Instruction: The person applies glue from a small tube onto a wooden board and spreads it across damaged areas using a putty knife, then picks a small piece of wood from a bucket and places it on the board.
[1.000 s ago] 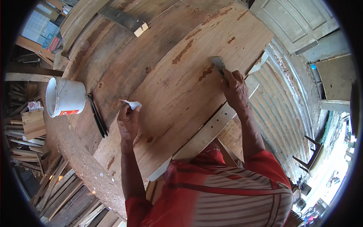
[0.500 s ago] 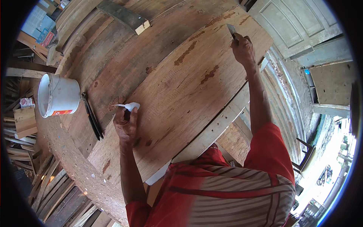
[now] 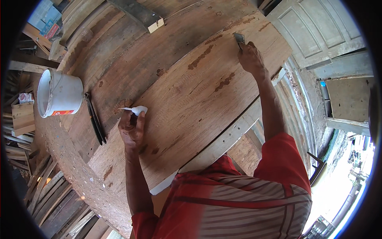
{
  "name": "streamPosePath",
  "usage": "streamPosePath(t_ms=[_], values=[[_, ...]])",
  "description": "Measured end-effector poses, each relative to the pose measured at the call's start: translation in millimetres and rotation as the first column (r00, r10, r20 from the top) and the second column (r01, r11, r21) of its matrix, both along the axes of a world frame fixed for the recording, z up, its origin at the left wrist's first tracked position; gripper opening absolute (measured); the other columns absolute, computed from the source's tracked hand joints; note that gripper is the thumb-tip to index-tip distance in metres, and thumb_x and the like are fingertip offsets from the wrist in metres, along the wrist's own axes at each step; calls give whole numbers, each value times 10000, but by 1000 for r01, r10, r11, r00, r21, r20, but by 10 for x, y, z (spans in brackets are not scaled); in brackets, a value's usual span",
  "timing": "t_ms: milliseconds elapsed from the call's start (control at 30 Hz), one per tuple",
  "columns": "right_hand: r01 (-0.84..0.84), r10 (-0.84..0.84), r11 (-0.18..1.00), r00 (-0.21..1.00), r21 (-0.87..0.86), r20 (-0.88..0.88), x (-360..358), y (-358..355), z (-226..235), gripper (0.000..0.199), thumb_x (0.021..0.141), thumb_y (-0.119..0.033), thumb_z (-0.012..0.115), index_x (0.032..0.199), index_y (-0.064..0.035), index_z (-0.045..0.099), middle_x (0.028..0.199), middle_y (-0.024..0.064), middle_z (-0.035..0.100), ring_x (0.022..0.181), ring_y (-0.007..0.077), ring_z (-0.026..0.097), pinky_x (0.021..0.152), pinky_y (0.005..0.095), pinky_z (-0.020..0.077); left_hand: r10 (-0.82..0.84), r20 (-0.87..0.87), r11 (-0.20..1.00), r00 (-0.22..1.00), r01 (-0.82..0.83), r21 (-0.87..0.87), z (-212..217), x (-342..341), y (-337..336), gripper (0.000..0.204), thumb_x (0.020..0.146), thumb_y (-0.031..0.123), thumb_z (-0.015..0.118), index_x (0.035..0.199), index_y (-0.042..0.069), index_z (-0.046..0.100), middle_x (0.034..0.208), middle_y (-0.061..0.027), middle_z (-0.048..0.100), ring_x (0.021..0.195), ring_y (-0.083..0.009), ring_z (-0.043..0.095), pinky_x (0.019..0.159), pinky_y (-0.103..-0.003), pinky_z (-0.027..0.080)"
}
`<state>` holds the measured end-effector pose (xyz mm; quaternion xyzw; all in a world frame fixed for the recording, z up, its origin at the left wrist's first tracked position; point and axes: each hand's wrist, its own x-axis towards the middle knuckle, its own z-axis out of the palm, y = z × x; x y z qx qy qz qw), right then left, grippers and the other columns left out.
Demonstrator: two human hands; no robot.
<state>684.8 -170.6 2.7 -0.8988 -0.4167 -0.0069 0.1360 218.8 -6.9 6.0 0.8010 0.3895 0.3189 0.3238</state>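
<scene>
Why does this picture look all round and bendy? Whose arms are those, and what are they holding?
The picture comes from a small camera worn on a person's head, looking down at their own arms. Its wide lens bends straight edges, so everything looks round.

The two arms come in from the bottom. The left hand holds a small white tube with a pointed tip against a big wooden board. The right hand reaches far out and presses a flat metal scraper onto the same board. The board has darker brown patches here and there.

Beside the board, on the left, stands a white bucket, and next to it lies a dark tool with long handles. At the top lies a wooden block. The red striped cloth at the bottom is the person's shirt.
</scene>
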Motion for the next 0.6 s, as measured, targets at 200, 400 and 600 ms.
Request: streamPosePath(t_ms=[200,400,600], values=[[20,-18,994,1000,110,-22,76,-31,223,345,964,-186,605,1242,-7,703,1038,280,687,1003,420,675,923,493,533,9,-48,1000,999,-8,9,26,-43,13,208,895,161,807,1013,35,690,826,-108,686,710,-207,626,678,-345,506],[-22,20,995,1000,96,19,340,-77,20,262,949,-174,595,1151,-42,696,1064,279,669,996,441,684,887,522,560,-9,-23,1000,1000,9,13,65,18,-6,201,897,146,805,1022,36,694,821,-110,679,706,-202,614,681,-342,502],[-63,64,998,995,28,-70,-94,-62,250,351,939,-156,600,1242,-7,696,1030,287,687,1009,434,672,915,502,542,-6,-24,999,1000,7,46,16,-34,5,191,898,144,801,1017,31,704,848,-100,694,735,-199,628,698,-343,510]])
